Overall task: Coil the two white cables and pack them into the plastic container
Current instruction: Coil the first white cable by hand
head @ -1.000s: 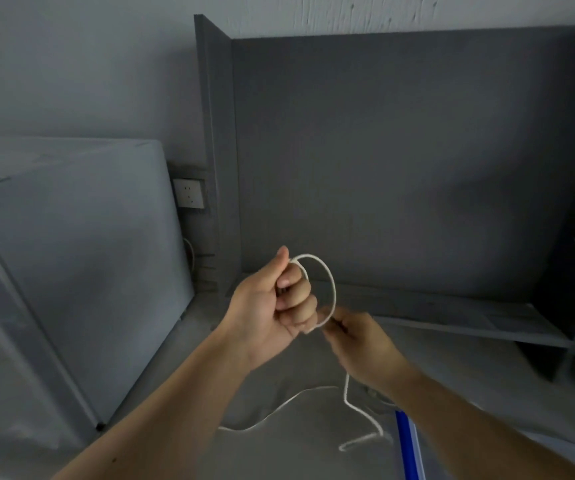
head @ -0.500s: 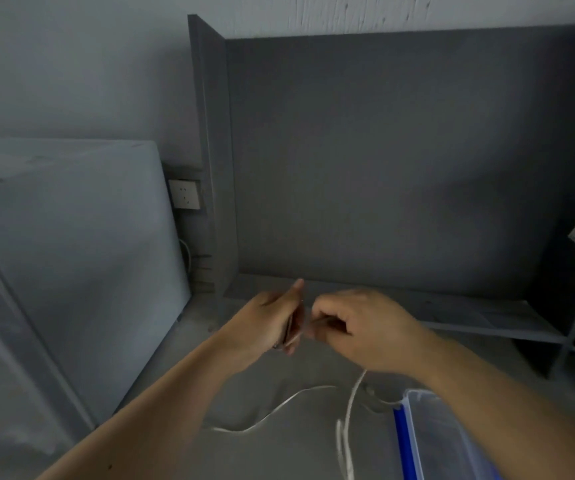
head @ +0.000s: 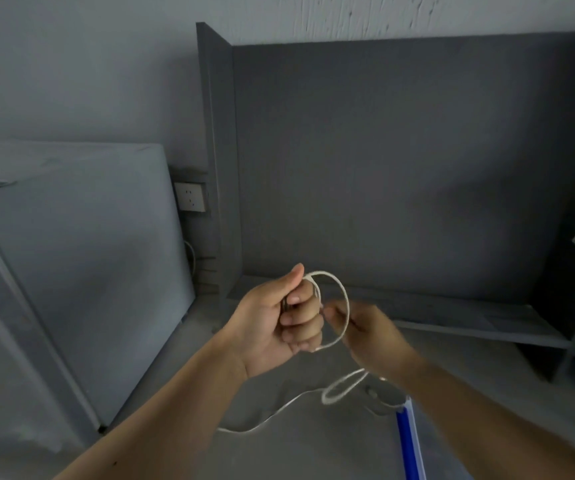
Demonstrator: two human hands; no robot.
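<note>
My left hand (head: 284,318) is closed in a fist around a small coil of white cable (head: 343,299), with a round loop standing out to its right. My right hand (head: 365,332) pinches the same cable at the loop's right side. From there the loose cable (head: 339,389) hangs down, forms a small loop over the grey desk and trails left across it. A second cable is not clearly seen. The plastic container (head: 409,441), clear with a blue rim, shows at the bottom right, partly behind my right forearm.
A grey desk surface (head: 313,452) lies below my hands. Dark grey partition panels (head: 400,161) rise behind with a low shelf (head: 487,323). A large grey cabinet (head: 71,271) stands at the left, with a wall socket (head: 191,201) beside it.
The hands came together half a second ago and have parted again; another loop now stands beside my left fist, and the hanging cable has been drawn up shorter.
</note>
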